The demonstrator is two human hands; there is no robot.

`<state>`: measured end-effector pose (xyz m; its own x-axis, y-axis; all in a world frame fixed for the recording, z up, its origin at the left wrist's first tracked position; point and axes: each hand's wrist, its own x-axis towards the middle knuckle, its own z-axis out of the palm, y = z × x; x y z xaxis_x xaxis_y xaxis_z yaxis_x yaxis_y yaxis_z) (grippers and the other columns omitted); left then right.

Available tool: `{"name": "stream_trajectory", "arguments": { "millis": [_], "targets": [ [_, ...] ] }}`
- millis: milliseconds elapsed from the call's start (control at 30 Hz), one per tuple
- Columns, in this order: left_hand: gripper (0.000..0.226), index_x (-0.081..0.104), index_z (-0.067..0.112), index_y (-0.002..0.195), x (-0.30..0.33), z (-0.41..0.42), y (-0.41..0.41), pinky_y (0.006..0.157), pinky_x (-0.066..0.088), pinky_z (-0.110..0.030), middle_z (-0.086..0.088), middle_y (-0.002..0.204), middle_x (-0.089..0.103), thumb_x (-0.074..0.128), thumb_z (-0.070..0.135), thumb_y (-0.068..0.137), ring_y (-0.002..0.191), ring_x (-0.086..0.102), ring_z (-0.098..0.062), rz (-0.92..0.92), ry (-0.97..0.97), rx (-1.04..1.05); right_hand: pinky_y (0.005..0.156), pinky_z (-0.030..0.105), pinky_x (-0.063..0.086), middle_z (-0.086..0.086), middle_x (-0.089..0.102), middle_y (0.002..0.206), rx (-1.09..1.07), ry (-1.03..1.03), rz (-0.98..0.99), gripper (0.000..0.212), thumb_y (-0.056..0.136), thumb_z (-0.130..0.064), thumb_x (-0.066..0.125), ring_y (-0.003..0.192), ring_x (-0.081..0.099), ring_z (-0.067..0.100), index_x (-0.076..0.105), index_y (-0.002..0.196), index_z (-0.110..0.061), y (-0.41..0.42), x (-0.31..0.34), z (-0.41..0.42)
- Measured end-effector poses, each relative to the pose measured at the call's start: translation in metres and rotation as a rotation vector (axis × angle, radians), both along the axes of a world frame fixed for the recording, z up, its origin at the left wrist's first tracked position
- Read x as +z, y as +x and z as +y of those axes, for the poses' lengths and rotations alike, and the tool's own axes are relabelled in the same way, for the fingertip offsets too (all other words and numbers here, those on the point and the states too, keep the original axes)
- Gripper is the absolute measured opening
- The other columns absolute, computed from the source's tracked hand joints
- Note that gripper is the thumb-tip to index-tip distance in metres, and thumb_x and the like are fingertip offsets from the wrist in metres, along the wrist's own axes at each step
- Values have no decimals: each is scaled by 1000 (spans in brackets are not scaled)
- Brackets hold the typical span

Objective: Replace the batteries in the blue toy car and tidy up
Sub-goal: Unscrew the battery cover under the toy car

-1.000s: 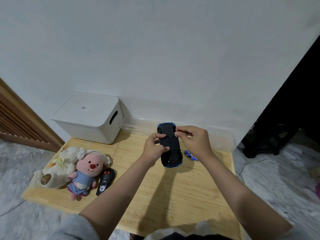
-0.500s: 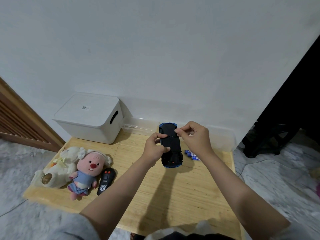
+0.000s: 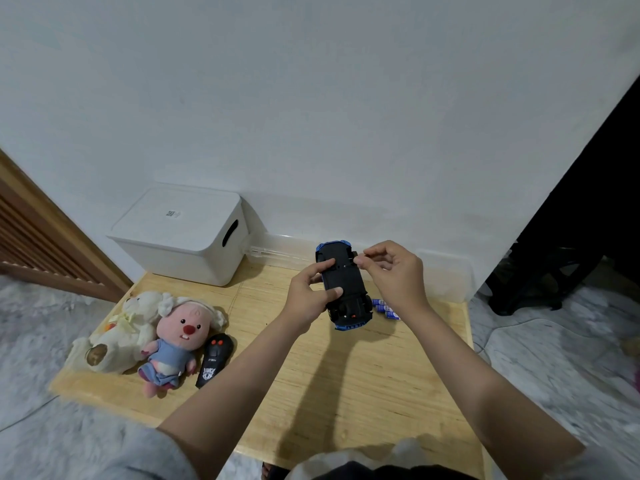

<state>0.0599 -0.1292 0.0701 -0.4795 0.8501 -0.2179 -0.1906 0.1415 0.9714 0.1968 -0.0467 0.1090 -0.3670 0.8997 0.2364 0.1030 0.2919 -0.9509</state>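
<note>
The blue toy car [image 3: 346, 289] is held upside down above the wooden table [image 3: 346, 393], its black underside facing me. My left hand [image 3: 310, 296] grips its left side, thumb and forefinger on the underside. My right hand [image 3: 394, 275] is at the car's right edge near its far end, thumb and forefinger pinched together; whether they hold a small part I cannot tell. Several blue batteries [image 3: 386, 308] lie on the table just right of the car, partly hidden by my right wrist.
A white lidded storage box [image 3: 180, 233] stands at the table's back left. A clear plastic bin [image 3: 446, 275] runs along the wall behind the car. Two plush toys [image 3: 166, 334] and a black remote control [image 3: 214, 358] lie at the left.
My right hand has lifted slightly off the car's underside and drawn a little to the right. The car has tilted a bit. My left hand keeps its grip.
</note>
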Motion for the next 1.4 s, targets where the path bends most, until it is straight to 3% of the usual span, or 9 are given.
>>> {"name": "stream_trajectory", "arguments": {
  "millis": [167, 367, 500, 700, 867, 1000, 1133, 1400],
  "targets": [
    [47, 64, 22, 107, 2, 1, 1, 64, 58, -32, -8, 106, 57, 69, -12, 75, 93, 63, -28, 11, -2, 10, 71, 12, 51, -6, 70, 79, 19, 12, -28, 12, 75, -6, 76, 73, 66, 3, 70, 79, -16, -1, -2, 2],
    [44, 64, 18, 101, 2, 2, 1, 60, 58, -31, -7, 102, 56, 68, -17, 73, 89, 63, -25, 4, -23, 22, 68, 14, 52, -2, 71, 76, -6, 20, -39, 10, 75, -7, 77, 70, 66, 5, 68, 72, -8, -2, -3, 3],
    [43, 64, 17, 97, -1, 3, 1, 70, 59, -41, -11, 104, 56, 67, -18, 72, 99, 61, -31, 26, -36, 24, 66, 13, 51, -6, 67, 74, -28, 32, -30, 19, 74, -7, 78, 67, 63, 2, 63, 74, -18, -3, -3, 3],
    [45, 65, 21, 91, -5, 5, -1, 82, 55, -52, -6, 99, 59, 68, -18, 69, 107, 59, -32, 64, -55, 30, 71, 16, 54, -6, 70, 76, 4, 48, 17, 14, 74, -4, 77, 72, 68, 7, 71, 80, -15, -3, -4, 0],
    [45, 58, 18, 103, -4, 5, -1, 78, 57, -45, -16, 112, 54, 70, -13, 73, 104, 60, -35, 6, -103, -7, 76, 17, 54, -4, 70, 80, 9, 36, 3, 13, 78, -4, 75, 78, 69, 7, 72, 89, -10, -3, -9, -1],
    [64, 44, 18, 118, -3, 3, 0, 80, 56, -41, -7, 111, 50, 76, -8, 70, 102, 58, -28, -2, -152, -80, 75, 17, 54, -8, 70, 78, 1, 32, -6, 13, 78, -3, 74, 76, 68, 3, 71, 87, -12, -3, -10, 0],
    [65, 43, 19, 120, 1, 1, 0, 65, 53, -28, -3, 108, 48, 72, -11, 71, 90, 57, -17, 45, -157, -110, 73, 14, 54, -4, 71, 80, -3, 59, -1, 10, 79, -4, 74, 74, 67, -1, 72, 87, -8, -3, -9, 1],
    [63, 47, 20, 113, 4, 3, 2, 63, 50, -24, -5, 110, 47, 73, -14, 67, 93, 54, -19, 117, -172, -105, 70, 23, 56, 2, 71, 77, -7, 30, -30, 12, 77, -9, 75, 71, 67, 8, 64, 73, -9, -9, -7, 2]
  ]
}}
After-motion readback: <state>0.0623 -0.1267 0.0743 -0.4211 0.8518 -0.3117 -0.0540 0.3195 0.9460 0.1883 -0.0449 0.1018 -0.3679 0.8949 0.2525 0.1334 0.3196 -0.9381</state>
